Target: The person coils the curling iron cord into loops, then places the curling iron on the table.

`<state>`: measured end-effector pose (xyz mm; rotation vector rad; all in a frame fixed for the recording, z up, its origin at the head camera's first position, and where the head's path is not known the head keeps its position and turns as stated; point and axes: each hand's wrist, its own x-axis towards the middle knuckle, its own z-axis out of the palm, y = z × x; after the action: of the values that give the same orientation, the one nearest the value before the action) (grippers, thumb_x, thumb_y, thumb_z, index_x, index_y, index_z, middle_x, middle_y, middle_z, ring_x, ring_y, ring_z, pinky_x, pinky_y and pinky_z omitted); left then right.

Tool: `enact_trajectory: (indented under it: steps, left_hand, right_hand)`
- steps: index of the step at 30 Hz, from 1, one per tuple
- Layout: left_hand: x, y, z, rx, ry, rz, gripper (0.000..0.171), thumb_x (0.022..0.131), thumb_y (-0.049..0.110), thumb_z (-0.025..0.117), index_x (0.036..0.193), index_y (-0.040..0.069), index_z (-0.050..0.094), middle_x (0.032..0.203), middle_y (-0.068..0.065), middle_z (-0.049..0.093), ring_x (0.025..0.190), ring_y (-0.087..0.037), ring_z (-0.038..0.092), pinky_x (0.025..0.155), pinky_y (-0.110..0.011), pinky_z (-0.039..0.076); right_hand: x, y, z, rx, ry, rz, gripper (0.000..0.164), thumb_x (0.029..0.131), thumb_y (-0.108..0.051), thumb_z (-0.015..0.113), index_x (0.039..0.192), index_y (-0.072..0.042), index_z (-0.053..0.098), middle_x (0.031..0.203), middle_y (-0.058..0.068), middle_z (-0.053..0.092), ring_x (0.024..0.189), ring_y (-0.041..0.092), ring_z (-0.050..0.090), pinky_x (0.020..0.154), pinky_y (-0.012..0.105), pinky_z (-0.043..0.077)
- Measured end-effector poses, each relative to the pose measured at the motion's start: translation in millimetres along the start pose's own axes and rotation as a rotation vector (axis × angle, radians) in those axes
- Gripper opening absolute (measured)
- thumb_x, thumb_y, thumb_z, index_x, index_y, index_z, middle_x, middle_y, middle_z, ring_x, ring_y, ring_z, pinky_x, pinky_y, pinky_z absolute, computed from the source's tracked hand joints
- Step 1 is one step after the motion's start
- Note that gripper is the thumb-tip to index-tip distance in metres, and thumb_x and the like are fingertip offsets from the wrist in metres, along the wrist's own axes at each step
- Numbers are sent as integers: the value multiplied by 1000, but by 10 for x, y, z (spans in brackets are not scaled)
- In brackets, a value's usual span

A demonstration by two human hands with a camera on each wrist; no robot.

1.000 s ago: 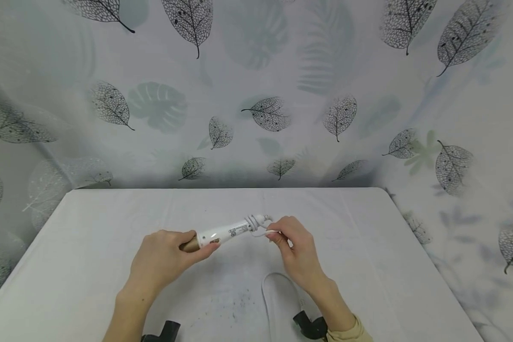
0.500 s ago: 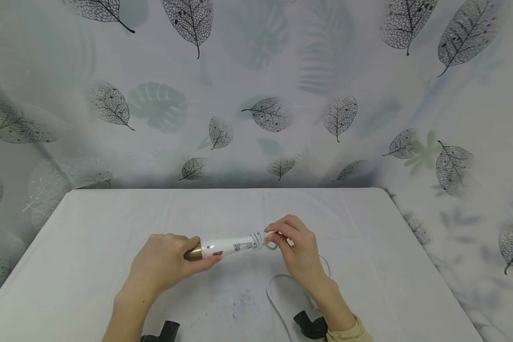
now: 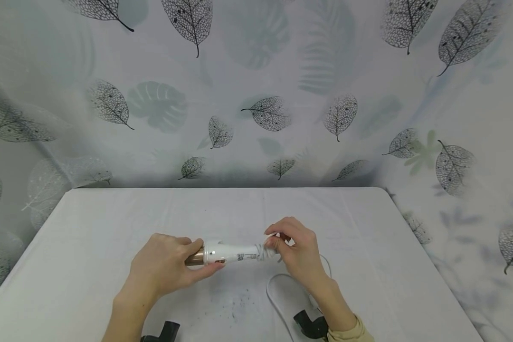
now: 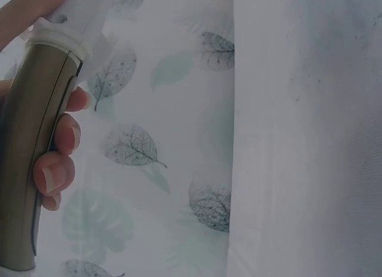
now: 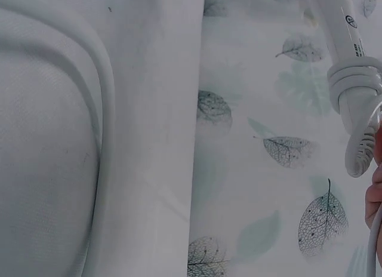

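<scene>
Backdrop (image 3: 248, 61), leaf-printed, seen behind white table (image 3: 359, 237). Wand (image 3: 232, 252) held raised above table mid-front, roughly level, between both hands. Its gold end (image 3: 194, 257) is gripped by left hand (image 3: 164, 261), fingers curled round. White end pointed at right hand (image 3: 298, 249), by which cord (image 3: 268, 290) is pinched between thumb and finger. Cord wound in coils round white end; remainder looped below right hand. Dark specks (image 3: 240, 304) scattered on table, nearer side.
</scene>
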<state>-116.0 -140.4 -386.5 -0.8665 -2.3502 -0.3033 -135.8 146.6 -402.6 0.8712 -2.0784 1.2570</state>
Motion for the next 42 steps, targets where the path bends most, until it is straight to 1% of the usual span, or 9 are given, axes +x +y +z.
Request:
enact_trajectory:
  steps: [5, 9, 13, 18, 26, 32, 35, 39, 42]
  left_hand:
    - [24, 24, 26, -39, 65, 69, 59, 93, 74, 43, 63, 23, 43, 49, 17, 26, 48, 6, 13, 44, -14, 13]
    - [51, 52, 68, -101, 104, 115, 58, 93, 72, 45, 61, 23, 41, 49, 17, 26, 49, 7, 11, 44, -12, 11]
    - [62, 59, 37, -148, 131, 114, 56, 92, 70, 48, 62, 24, 45, 50, 17, 25, 50, 7, 12, 45, -11, 11]
    - [68, 63, -23, -177, 159, 107, 53, 90, 69, 53, 65, 23, 56, 49, 16, 29, 48, 5, 15, 45, -10, 14]
    - [71, 74, -34, -230, 190, 106, 53, 87, 69, 59, 70, 19, 68, 50, 15, 40, 46, 4, 21, 45, -10, 20]
    - [92, 93, -12, -293, 238, 139, 50, 84, 68, 65, 68, 20, 65, 49, 15, 38, 49, 6, 19, 46, -8, 17]
    - [99, 99, -19, -315, 257, 131, 52, 83, 67, 67, 70, 17, 69, 50, 14, 48, 43, 4, 30, 44, -9, 26]
    - [116, 106, -25, -288, 292, 109, 53, 84, 66, 66, 72, 15, 72, 54, 12, 59, 41, 1, 41, 43, -12, 33]
    - [140, 120, -14, -264, 339, 103, 49, 85, 65, 66, 70, 19, 66, 52, 16, 52, 42, 3, 32, 43, -10, 26]
  right_hand:
    - [7, -7, -17, 33, -43, 26, 20, 75, -6, 82, 91, -11, 72, 80, 0, 67, 67, 10, 51, 60, 22, 42]
    - [16, -38, -52, 122, -110, 119, 20, 73, -4, 84, 88, -13, 74, 79, -1, 69, 64, 9, 50, 57, 21, 42]
    - [37, -75, -116, 210, -145, 225, 15, 76, 1, 82, 84, -10, 75, 77, 1, 69, 61, 10, 48, 54, 22, 41]
    - [57, -77, -185, 296, -183, 281, 13, 79, 4, 78, 83, -8, 77, 77, 4, 70, 61, 10, 49, 54, 22, 41]
    - [55, -59, -242, 369, -214, 264, 11, 81, 8, 75, 85, -2, 75, 79, 8, 68, 63, 13, 50, 54, 25, 41]
    - [57, -84, -250, 503, -261, 355, 7, 84, 7, 72, 83, 0, 74, 80, 4, 68, 70, 12, 56, 61, 25, 47]
    - [55, -91, -238, 558, -280, 395, 3, 86, 3, 71, 85, 2, 73, 82, 2, 68, 74, 13, 60, 64, 27, 51]
    - [37, -65, -200, 577, -272, 396, 7, 91, 0, 68, 89, 5, 72, 83, 2, 68, 75, 11, 58, 64, 25, 50]
    - [21, -43, -179, 593, -252, 389, 11, 95, 0, 63, 94, 7, 72, 87, 2, 69, 78, 10, 59, 64, 24, 50]
